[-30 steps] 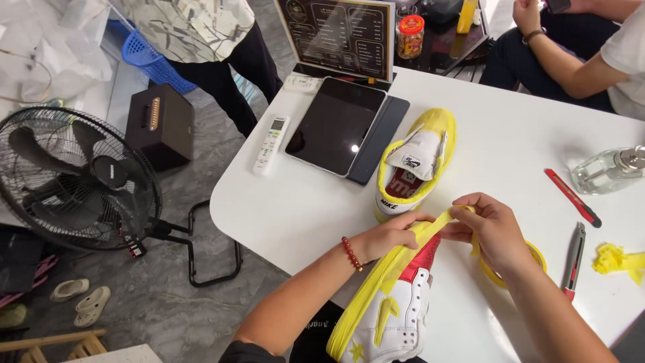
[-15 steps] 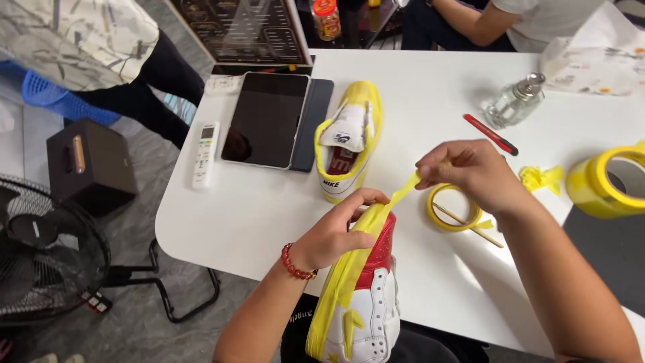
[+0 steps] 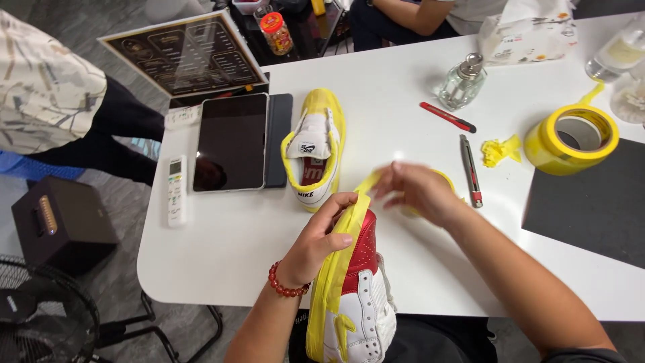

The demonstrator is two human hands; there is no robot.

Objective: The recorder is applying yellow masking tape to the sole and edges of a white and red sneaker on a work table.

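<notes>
My left hand grips the toe end of a red and white sneaker held over the table's near edge. It presses yellow masking tape along the sole. My right hand, blurred by motion, pinches the free end of that yellow tape strip just above the sneaker. A small yellow tape roll lies partly hidden under this hand. A second sneaker, its sole edge wrapped in yellow tape, rests on the white table.
A large yellow tape roll, crumpled tape, two utility knives, a glass bottle and a black mat lie to the right. A tablet and remote lie left. Other people stand left and sit behind.
My right hand has come in leftward toward the left hand, shortening the stretched tape strip. The left hand stays on the sneaker. My view has shifted over the table.
</notes>
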